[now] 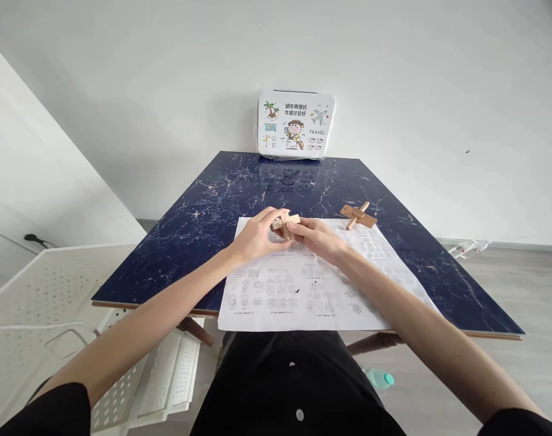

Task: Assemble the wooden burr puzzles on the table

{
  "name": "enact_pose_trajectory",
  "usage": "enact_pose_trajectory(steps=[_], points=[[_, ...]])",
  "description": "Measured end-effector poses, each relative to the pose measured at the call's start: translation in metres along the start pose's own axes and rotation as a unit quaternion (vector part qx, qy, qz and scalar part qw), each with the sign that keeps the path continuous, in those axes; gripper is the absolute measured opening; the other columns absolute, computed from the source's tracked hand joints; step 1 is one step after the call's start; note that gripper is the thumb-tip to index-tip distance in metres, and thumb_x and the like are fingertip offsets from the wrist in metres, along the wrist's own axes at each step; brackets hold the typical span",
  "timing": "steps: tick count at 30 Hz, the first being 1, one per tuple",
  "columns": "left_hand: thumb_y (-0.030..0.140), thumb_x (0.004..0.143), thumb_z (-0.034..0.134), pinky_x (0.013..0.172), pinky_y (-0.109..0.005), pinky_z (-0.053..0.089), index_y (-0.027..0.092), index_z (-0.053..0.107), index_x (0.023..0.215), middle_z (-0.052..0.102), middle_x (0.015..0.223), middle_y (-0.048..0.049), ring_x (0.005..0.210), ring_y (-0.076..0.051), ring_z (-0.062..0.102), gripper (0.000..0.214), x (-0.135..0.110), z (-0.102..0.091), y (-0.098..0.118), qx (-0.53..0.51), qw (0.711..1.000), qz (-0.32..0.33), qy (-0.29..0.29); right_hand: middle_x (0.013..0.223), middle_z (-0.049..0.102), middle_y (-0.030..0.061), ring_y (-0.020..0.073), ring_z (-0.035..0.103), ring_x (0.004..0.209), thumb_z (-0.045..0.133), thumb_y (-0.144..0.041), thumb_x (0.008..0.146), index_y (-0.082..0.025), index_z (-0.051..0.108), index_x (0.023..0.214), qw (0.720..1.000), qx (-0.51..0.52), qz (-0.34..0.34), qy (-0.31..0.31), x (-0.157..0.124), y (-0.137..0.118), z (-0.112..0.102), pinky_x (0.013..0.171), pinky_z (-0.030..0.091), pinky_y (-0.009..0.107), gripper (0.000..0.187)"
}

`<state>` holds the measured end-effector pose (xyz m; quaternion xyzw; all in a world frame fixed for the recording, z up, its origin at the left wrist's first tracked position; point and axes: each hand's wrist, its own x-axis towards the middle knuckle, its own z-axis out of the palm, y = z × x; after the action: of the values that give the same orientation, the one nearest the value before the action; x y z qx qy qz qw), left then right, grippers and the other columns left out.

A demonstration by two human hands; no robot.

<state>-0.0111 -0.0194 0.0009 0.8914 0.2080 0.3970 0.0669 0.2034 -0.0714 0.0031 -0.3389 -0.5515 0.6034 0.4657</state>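
Between my two hands, above the printed paper sheet (258, 315), is a small light-wood interlocking puzzle (285, 223) made of crossed pieces. My left hand (259, 236) grips it from the left, fingers curled over the far side and thumb underneath. My right hand (319, 237) pinches it from the right, the thumb on its near face. Parts of the puzzle are hidden behind the fingers. Farther right, a darker brown wooden piece assembly (358, 215) lies across the sheet's far right edge, a rod crossing a flat slat.
The dark blue marble-patterned table (189, 212) carries a white cartoon-printed case (296, 124) leaning against the wall at the back. A white perforated shelf cart (98, 266) stands left of the table. A bottle with a teal cap (379, 378) is on the floor below.
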Motion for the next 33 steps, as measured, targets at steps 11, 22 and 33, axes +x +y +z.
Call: enact_pose_trajectory(steps=[11, 22, 33], points=[[0.055, 0.092, 0.082, 0.079, -0.033, 0.071, 0.018, 0.065, 0.143, 0.083, 0.120, -0.0113, 0.091, -0.020, 0.082, 0.065, -0.003, -0.001, -0.006, 0.032, 0.997, 0.059, 0.045, 0.119, 0.080, 0.0106, 0.0309, 0.073, 0.116, 0.084, -0.056, 0.091, -0.025, 0.082, 0.112, 0.998, -0.064, -0.016, 0.005, -0.005, -0.004, 0.004, 0.108, 0.054, 0.051, 0.038], [0.049, 0.089, 0.083, 0.086, -0.038, 0.067, 0.020, 0.066, 0.139, 0.082, 0.118, -0.0106, 0.099, -0.025, 0.080, 0.060, 0.003, -0.002, -0.003, 0.068, 0.996, 0.030, 0.042, 0.115, 0.080, 0.0132, 0.0306, 0.071, 0.111, 0.087, -0.055, 0.088, -0.022, 0.083, 0.106, 0.999, 0.036, -0.012, 0.024, 0.002, 0.005, 0.007, 0.106, 0.052, 0.049, 0.037], [0.053, 0.091, 0.078, 0.079, -0.038, 0.065, 0.020, 0.066, 0.138, 0.083, 0.107, -0.0086, 0.085, -0.023, 0.078, 0.058, 0.001, 0.001, -0.006, 0.074, 0.995, 0.052, 0.027, 0.116, 0.079, 0.0129, 0.0306, 0.073, 0.112, 0.088, -0.059, 0.086, -0.022, 0.080, 0.108, 1.000, 0.005, 0.007, 0.028, -0.002, 0.008, 0.007, 0.107, 0.055, 0.049, 0.043]])
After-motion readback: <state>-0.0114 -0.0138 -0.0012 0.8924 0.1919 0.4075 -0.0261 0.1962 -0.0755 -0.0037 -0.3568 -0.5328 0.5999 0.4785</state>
